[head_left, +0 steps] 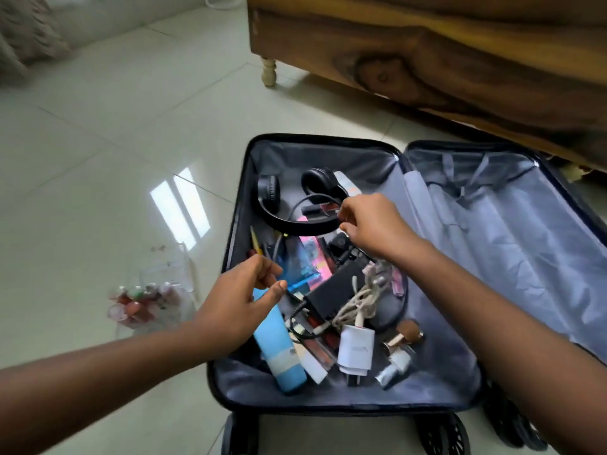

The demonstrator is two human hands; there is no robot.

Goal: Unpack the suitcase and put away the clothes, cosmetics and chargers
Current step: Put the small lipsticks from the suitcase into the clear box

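Observation:
An open black suitcase [236,224] with grey lining lies on the floor. Its left half holds black headphones [272,205], a black power adapter [331,292], a white charger plug [356,351] with a tangled cable, a light blue tube [279,353], lip glosses and small bottles. My right hand [371,224] hovers over the headphone band, fingertips pinched on something small that I cannot make out. My left hand [243,297] is over the suitcase's left edge, fingers curled apart, holding nothing. The right half [499,231] holds only straps.
A clear plastic container [154,300] with several small red and pink cosmetics stands on the tiled floor left of the suitcase. A wooden bed frame [427,60] with a turned leg [268,72] runs behind. Suitcase wheels [440,435] point toward me.

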